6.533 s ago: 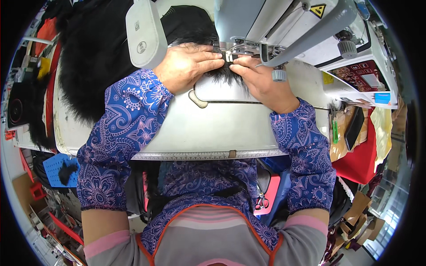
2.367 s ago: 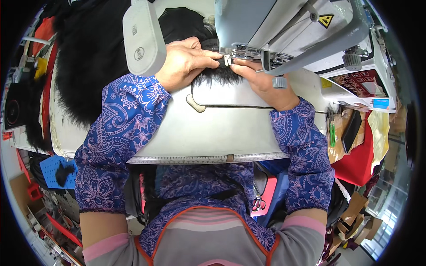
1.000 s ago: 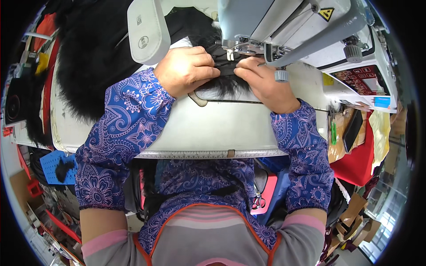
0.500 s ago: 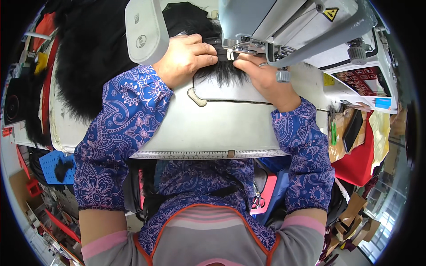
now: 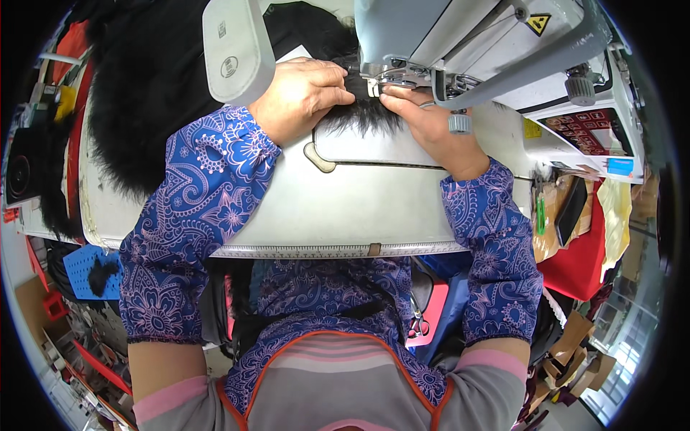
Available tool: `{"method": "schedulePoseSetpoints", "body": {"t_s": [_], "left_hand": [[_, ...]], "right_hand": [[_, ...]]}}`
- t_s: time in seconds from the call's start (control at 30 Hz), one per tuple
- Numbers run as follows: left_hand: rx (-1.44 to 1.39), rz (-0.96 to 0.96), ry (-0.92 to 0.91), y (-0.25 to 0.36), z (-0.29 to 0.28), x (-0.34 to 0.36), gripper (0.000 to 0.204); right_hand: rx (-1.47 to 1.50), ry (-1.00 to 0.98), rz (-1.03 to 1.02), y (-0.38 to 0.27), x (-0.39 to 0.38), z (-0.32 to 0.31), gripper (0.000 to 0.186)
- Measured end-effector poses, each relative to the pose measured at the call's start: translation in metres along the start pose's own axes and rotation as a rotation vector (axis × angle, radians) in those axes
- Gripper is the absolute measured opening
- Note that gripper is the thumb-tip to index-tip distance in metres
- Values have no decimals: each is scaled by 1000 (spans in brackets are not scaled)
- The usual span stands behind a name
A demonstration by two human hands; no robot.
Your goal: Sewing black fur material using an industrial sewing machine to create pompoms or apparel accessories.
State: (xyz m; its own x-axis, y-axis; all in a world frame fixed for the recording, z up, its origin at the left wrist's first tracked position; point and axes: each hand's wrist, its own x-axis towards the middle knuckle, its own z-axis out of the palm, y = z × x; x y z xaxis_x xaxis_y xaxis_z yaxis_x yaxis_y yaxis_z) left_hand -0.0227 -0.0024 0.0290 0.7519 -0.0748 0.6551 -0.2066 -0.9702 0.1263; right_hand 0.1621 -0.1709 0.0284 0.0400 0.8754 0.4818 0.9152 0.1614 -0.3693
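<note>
Black furry fabric (image 5: 365, 115) lies under the presser foot (image 5: 373, 87) of a grey-white sewing machine (image 5: 402, 32). Just left of the foot, my left hand (image 5: 298, 97) pinches the fabric, thumb and fingers pressed together at its edge. Right beside the foot, my right hand (image 5: 435, 129) grips the fabric, with a ring on one finger; its fingertips are partly hidden under the machine head. The bulk of the black fur (image 5: 144, 93) spreads over the table to the left. Patterned blue sleeve covers reach both wrists.
A white oval-ended attachment (image 5: 237, 54) hangs above my left wrist. A measuring tape (image 5: 323, 251) runs along the table's front edge. Scissors (image 5: 418, 327) rest on a pink tray below it. To the right are a green cutter (image 5: 540, 212), a black phone-like object (image 5: 571, 212) and red cloth (image 5: 575, 273).
The fabric by the foot has shifted, and a pale patch shows above my left hand. The fingers of my left hand have drawn closer together. My right hand is nearly unmoved.
</note>
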Motion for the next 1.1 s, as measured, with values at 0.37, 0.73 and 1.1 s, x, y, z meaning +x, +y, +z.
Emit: {"method": "schedulePoseSetpoints", "body": {"t_s": [0.37,0.73,1.1], "left_hand": [[-35,-62,-22,0,-1,-4,18],[53,-148,-86,0,-9,1,26],[90,162,-116,19,-8,6,26]], "right_hand": [[-151,-42,-18,0,1,-3,25],[-259,-58,-9,27,-8,8,22],[-8,-59,-324,-6,-5,-5,27]]}}
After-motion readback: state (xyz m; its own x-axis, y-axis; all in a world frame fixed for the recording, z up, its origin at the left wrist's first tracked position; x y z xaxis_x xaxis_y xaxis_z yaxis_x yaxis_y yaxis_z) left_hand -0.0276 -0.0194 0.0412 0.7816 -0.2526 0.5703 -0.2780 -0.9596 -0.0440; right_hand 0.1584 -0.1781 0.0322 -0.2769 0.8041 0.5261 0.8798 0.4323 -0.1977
